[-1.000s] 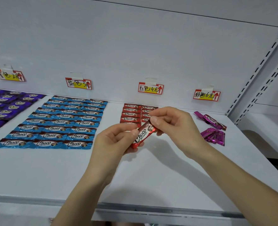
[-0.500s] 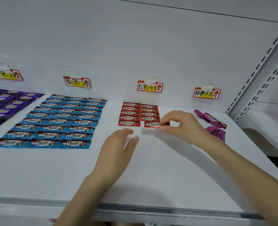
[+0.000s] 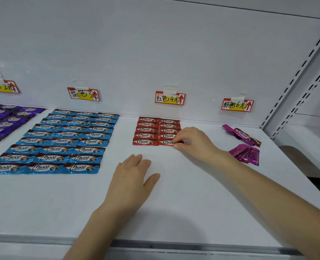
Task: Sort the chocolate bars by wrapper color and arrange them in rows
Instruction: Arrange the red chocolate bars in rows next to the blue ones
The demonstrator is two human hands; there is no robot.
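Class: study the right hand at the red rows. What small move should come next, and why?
Probably the right hand should let go of the red bar it pinches: the bar already lies flat, level with its neighbour in the front row. The pink bars beside it lie in a loose heap, unsorted.

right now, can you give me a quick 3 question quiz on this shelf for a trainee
1. True or false: the pink bars already lie in neat rows.
2. Which colour of bar does the right hand pinch? A blue, B red, C purple.
3. How many columns do the red bars form?
Key: 1 false, they lie in loose heaps. 2 B, the front right red bar. 3 two.
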